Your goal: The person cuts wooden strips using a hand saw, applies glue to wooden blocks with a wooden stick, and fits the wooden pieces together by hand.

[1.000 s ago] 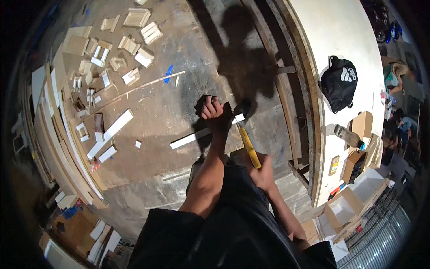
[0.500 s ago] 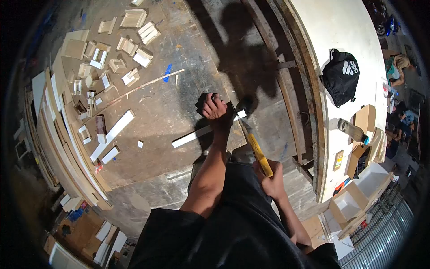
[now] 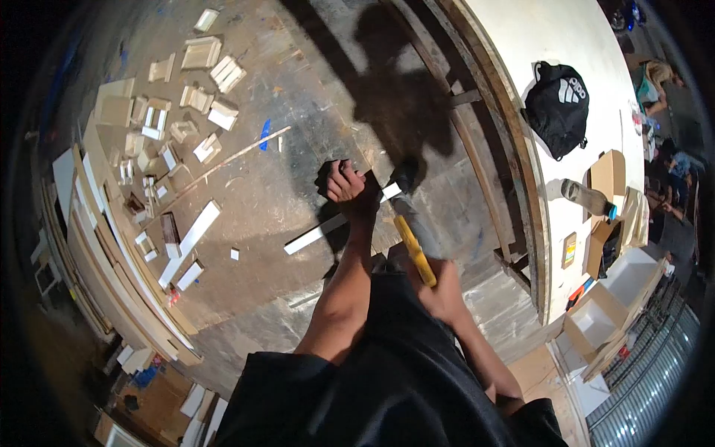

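The right hand (image 3: 439,293) wraps its fingers round a yellow handle (image 3: 415,252). The left hand (image 3: 346,184) curls by a white stick (image 3: 304,241); I can't tell its grip.

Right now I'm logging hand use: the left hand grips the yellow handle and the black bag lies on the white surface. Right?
No: the head view shows the right hand gripping the yellow handle; the black bag lies on the white surface.

A black shirt (image 3: 365,395) of softly creased cloth is worn, its wide short sleeves (image 3: 275,391) leaving the forearms (image 3: 346,298), left hand (image 3: 345,184) and right hand (image 3: 441,292) uncovered.
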Demonstrator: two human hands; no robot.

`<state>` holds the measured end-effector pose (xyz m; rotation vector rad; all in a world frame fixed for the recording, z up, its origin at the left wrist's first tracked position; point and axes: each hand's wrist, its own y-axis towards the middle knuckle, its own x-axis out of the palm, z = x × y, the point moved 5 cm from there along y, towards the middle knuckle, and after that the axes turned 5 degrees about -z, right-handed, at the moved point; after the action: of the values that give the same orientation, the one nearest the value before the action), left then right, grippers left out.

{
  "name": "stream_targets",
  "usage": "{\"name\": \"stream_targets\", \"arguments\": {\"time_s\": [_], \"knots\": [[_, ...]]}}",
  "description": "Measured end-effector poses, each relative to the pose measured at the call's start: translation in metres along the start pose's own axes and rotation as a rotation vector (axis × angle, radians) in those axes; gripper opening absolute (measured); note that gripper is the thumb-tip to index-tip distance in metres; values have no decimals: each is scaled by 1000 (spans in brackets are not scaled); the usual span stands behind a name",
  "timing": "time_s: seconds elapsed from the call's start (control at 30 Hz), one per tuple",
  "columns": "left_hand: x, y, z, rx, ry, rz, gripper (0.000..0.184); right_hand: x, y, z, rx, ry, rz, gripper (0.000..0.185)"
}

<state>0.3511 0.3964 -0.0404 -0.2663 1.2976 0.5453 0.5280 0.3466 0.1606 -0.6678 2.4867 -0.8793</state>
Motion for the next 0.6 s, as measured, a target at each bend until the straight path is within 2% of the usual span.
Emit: {"name": "stream_targets", "arguments": {"time_s": [0.03, 0.13, 0.17, 0.3, 0.4, 0.47, 0.53, 0.6], "knots": [[-2, 3, 3, -2, -3, -17, 39, -5, -13, -14, -93, -39, 117, 27], [-1, 2, 2, 5, 13, -47, 36, -10, -13, -10, 41, -100, 65, 29], [0, 4, 2, 1, 21, -58, 34, -4, 1, 1, -4, -73, 134, 28], [2, 0, -1, -15, 10, -62, 32, -4, 3, -4, 58, -165, 17, 27], [9, -3, -4, -26, 9, -37, 32, -21, -22, -20, 24, -2, 63, 32], [4, -2, 2, -30, -5, -38, 31, -17, -5, -10, 77, -45, 74, 27], [2, -8, -1, -29, 0, -49, 31, -7, 12, 7, 13, -100, 120, 27], [7, 4, 2, -21, -5, -24, 31, -13, 2, -7, 9, -166, 73, 27]]}}
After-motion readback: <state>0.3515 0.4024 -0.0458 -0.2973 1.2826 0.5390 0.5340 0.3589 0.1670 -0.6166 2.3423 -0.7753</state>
